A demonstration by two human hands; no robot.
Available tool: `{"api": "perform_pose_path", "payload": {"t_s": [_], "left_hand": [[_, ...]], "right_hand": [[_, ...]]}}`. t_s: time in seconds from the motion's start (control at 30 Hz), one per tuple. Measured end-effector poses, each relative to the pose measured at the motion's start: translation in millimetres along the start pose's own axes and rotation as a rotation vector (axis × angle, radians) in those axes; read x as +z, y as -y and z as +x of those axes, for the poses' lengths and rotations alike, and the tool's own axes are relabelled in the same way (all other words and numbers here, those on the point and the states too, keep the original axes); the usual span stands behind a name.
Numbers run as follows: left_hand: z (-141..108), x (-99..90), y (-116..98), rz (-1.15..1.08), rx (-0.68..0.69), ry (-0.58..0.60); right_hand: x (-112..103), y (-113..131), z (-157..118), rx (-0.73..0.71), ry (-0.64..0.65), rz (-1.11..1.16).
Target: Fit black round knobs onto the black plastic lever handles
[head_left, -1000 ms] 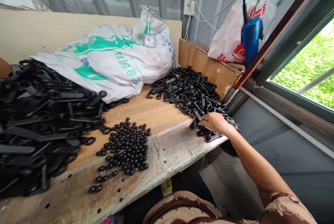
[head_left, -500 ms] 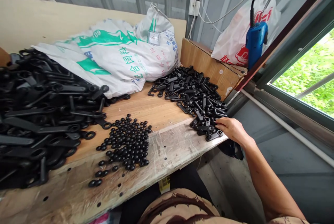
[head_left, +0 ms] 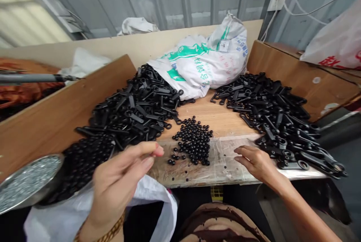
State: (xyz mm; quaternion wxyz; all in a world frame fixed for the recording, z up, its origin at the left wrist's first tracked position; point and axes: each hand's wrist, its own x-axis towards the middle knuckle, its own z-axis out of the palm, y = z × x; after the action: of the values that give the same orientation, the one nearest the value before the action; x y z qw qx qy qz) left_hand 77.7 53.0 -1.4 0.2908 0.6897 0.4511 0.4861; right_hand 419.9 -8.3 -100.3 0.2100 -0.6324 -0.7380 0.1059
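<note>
Presently I have both hands in the head view, on either side of the small heap of black beads [head_left: 194,140], my landmark, which lies near the front of the wooden bench [head_left: 222,114]. Left hand [head_left: 115,181], bracelet [head_left: 114,229] at the wrist: near side, left of the heap, raised, thumb and index tips close together; cannot tell if anything is pinched. Right hand [head_left: 261,163]: right of the heap, over the worn front strip [head_left: 222,168], thumb and forefinger slightly parted, other fingers curled; its grip I can't make out either. Black ring-ended parts in two piles: right pile [head_left: 270,110] right of the heap, nearest the right hand; left pile [head_left: 135,110] left of and beyond it. White printed sack [head_left: 197,61] behind the heap. Far left of the heap: a larger mass of black beads [head_left: 87,155], then a metal bowl [head_left: 53,181] of small silvery pieces [head_left: 28,178]. Nearer me, left of the heap, a white bag [head_left: 155,193], partly behind the left hand.
</note>
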Motion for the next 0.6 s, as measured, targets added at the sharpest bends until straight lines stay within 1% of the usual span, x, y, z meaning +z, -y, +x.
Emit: {"api": "perform_pose_path", "payload": {"t_s": [0.03,0.1,0.2,0.27,0.33,0.4,0.43,0.5,0.6], "left_hand": [[6,-3.3,14,0.032,-0.014,0.017],[19,-9.4,51,0.18,-0.09,0.065],[36,-23.9,108,0.447,-0.197,0.044],[42,-35.6,133,0.562,-0.25,0.03],[45,-43.8,146,0.649,-0.286,0.027],[46,-45.0,149,0.735,-0.303,0.044],[46,-42.7,149,0.773,-0.3,0.061],[51,-32.5,147,0.836,-0.259,0.108],[66,-4.9,145,0.897,-0.122,0.191]], "right_hand": [[10,5,11,-0.013,0.033,-0.018],[24,12,35,-0.011,0.09,-0.064],[38,12,72,0.055,0.141,-0.193],[45,8,96,0.085,0.19,-0.289],[53,3,115,0.09,0.252,-0.354],[61,-1,127,0.088,0.287,-0.384],[64,-2,130,0.086,0.293,-0.391],[70,-4,133,0.076,0.288,-0.382],[75,-8,131,0.065,0.273,-0.304]]}}
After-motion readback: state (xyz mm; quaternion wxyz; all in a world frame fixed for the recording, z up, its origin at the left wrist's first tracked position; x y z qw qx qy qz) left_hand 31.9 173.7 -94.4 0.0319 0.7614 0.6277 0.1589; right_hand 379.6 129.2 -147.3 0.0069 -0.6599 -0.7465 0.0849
